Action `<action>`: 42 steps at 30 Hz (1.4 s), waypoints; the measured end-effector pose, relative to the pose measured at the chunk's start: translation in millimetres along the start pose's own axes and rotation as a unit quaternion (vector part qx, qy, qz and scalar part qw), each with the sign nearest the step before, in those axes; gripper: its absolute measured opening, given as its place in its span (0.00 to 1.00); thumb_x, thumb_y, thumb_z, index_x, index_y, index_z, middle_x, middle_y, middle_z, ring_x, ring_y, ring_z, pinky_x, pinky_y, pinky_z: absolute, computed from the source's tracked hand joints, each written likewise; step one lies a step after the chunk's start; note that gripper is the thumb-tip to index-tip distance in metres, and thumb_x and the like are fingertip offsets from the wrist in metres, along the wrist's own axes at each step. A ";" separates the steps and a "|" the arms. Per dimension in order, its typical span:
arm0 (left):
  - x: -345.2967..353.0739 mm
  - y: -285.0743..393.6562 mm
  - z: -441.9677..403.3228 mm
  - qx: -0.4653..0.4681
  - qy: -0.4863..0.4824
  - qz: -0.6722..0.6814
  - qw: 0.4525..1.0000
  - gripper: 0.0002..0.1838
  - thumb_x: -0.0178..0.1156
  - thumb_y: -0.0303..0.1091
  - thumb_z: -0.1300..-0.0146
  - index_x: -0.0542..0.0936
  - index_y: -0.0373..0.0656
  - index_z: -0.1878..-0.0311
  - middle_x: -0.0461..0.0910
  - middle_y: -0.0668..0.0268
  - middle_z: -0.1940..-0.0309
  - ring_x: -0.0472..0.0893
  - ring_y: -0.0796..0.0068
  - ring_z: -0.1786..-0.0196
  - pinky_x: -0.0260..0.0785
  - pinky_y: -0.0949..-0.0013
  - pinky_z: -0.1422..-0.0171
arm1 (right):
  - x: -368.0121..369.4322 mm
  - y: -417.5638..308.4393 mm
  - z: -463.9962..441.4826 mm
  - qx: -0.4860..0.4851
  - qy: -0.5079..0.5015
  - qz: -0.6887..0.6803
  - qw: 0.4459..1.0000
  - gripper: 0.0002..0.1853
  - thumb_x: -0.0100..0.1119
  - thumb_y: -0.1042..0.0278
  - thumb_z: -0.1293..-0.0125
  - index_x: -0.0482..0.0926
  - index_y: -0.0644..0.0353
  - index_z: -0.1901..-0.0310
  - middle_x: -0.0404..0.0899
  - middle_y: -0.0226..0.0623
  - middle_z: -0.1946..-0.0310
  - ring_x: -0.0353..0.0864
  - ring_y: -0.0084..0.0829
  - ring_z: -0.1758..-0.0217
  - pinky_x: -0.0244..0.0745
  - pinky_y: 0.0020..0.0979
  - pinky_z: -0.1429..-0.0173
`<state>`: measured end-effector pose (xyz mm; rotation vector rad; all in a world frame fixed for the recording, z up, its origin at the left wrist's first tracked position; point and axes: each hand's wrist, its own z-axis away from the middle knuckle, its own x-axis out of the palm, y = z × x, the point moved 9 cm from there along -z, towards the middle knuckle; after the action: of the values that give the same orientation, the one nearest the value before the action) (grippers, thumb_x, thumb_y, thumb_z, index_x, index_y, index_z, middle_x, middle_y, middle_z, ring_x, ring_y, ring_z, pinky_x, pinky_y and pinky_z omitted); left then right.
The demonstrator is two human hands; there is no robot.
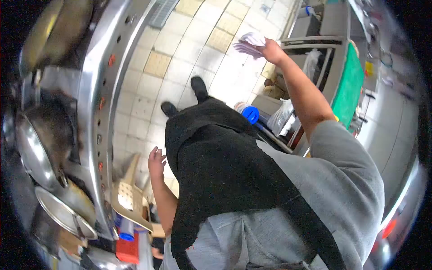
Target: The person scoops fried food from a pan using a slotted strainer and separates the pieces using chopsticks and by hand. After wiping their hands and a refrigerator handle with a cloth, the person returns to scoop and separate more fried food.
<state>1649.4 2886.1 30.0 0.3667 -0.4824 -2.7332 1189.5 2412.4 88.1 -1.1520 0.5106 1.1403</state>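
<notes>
While the right hand (272, 51) is reached out well away from the body, its fingers are closed on a folded white cloth (249, 44), which is held above the tiled floor (150, 87) between the stove and the counter. Whether the fingertips meet beneath the folds cannot be told. The left hand (156, 162) hangs beside the black apron (220, 166), holding nothing, its fingers slightly parted. Nearest to it is a perforated cream plastic piece (130, 198) by the lower end of the stove (92, 90); round metal pans (74, 220) rest on that stove's top. On the person's right, a green board (350, 85) lies along the near edge of the counter (389, 121). Below that edge are plastic bags (281, 117), with a blue-lidded tub (249, 114) just beside the apron.
</notes>
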 end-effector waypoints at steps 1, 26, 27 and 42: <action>-4.2 15.2 -13.3 0.020 -0.007 -0.027 0.999 0.27 0.56 0.43 0.34 0.68 0.44 0.34 0.75 0.62 0.47 0.78 0.71 0.56 0.70 0.67 0.56 | -18.7 1.9 11.6 0.007 0.029 -0.001 1.000 0.24 0.60 0.59 0.39 0.75 0.66 0.46 0.79 0.58 0.54 0.79 0.52 0.50 0.72 0.38 0.43; 220.2 99.8 196.8 0.517 -0.453 -0.463 0.560 0.23 0.61 0.29 0.42 0.72 0.39 0.41 0.75 0.51 0.44 0.76 0.54 0.43 0.67 0.61 0.40 | 101.7 -148.5 450.1 0.153 0.429 -0.737 0.499 0.25 0.49 0.80 0.38 0.65 0.63 0.38 0.77 0.41 0.54 0.79 0.33 0.53 0.78 0.32 0.52; 219.7 94.0 206.3 0.560 -0.425 -0.477 0.528 0.22 0.59 0.27 0.41 0.72 0.38 0.42 0.75 0.50 0.45 0.76 0.51 0.43 0.67 0.60 0.40 | 108.8 -143.6 475.0 0.159 0.452 -0.734 0.482 0.25 0.49 0.80 0.38 0.65 0.63 0.38 0.77 0.41 0.54 0.79 0.33 0.53 0.78 0.32 0.52; 194.0 -167.5 382.3 0.307 -0.708 -0.509 0.381 0.18 0.63 0.27 0.40 0.72 0.36 0.47 0.78 0.62 0.56 0.77 0.76 0.56 0.70 0.74 0.50 | 206.0 -215.9 756.7 0.214 0.460 -0.431 0.746 0.45 0.70 0.65 0.49 0.58 0.57 0.29 0.60 0.48 0.33 0.60 0.47 0.30 0.59 0.38 0.29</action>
<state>1308.6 3070.4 278.5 -2.6720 -2.2445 -2.6654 1300.3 3188.6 304.4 -1.2566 0.7977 -0.4237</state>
